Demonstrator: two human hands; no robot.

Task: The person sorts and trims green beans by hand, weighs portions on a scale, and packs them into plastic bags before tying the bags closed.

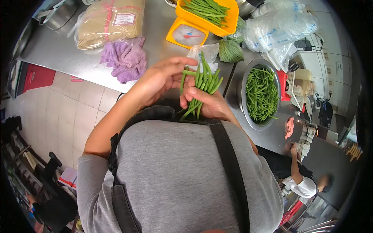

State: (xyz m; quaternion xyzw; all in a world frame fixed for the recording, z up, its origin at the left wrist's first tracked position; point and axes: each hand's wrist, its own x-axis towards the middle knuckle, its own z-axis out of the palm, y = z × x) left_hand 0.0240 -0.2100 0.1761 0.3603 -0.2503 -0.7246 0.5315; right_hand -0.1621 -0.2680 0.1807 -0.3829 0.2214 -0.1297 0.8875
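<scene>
My right hand (pixel 208 101) is wrapped round a bunch of green beans (pixel 205 79), which point up and away from me with their lower ends sticking out below the fingers. Just beside it, my left hand (pixel 165 75) has its fingers stretched out and apart, the index finger reaching toward the bunch. One or two beans at the bunch's left side lie against or close to the left fingertips; whether they touch I cannot tell. Behind the bunch lies a clear plastic bag (pixel 208 52). A yellow scale (pixel 187 35) carries a yellow tray (pixel 232 17) of green beans.
To the right stands a metal bowl (pixel 244 93) full of green beans. A bagged green bundle (pixel 231 50) and plastic bags (pixel 279 27) are at the back. A purple cloth (pixel 124 60) and brown package (pixel 110 25) lie left. A person (pixel 303 186) works at right, another (pixel 58 209) at lower left.
</scene>
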